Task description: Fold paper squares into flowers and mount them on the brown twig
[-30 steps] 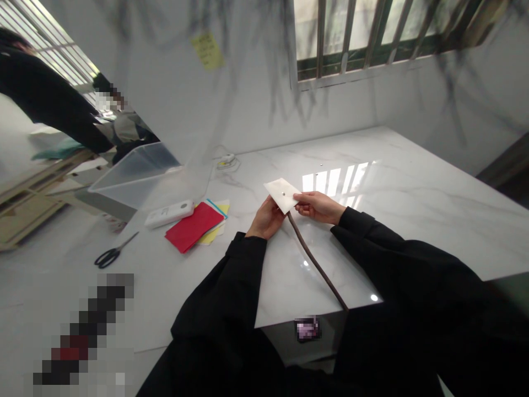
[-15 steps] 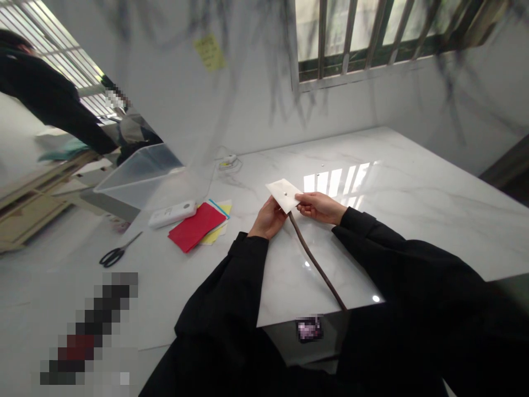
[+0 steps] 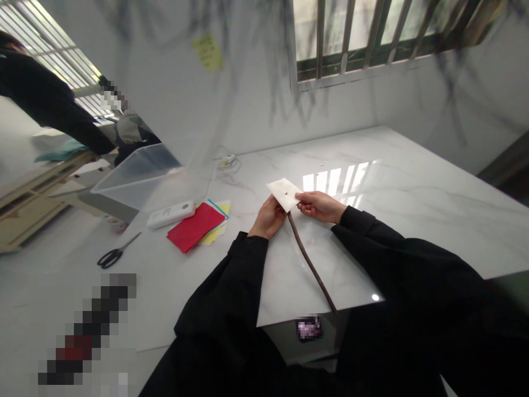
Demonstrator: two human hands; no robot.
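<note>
A small white paper piece (image 3: 283,191), possibly folded, tilts above the marbled table, with a tiny shiny dot near its middle. My left hand (image 3: 266,219) grips it from the left and below; the fingertips are hidden behind it. At its right corner, my right hand (image 3: 320,207) pinches the paper between thumb and fingers. From under the paper's lower corner a long, thin brown strand (image 3: 308,260) runs down to the table's front edge. Whether it is a cord or a stick, and whether it touches my hands, I cannot tell.
Left of my hands lie red paper (image 3: 196,227), yellow paper (image 3: 215,234), a white oblong device (image 3: 171,214) and black-handled scissors (image 3: 118,252). Farther back are a clear plastic bin (image 3: 132,176) and a cable (image 3: 227,161). A person (image 3: 45,88) in dark clothing is at far left.
The lower end of the brown strand has swung slightly left. Both hands keep the white paper in nearly the same place, and the view has shifted a little.
</note>
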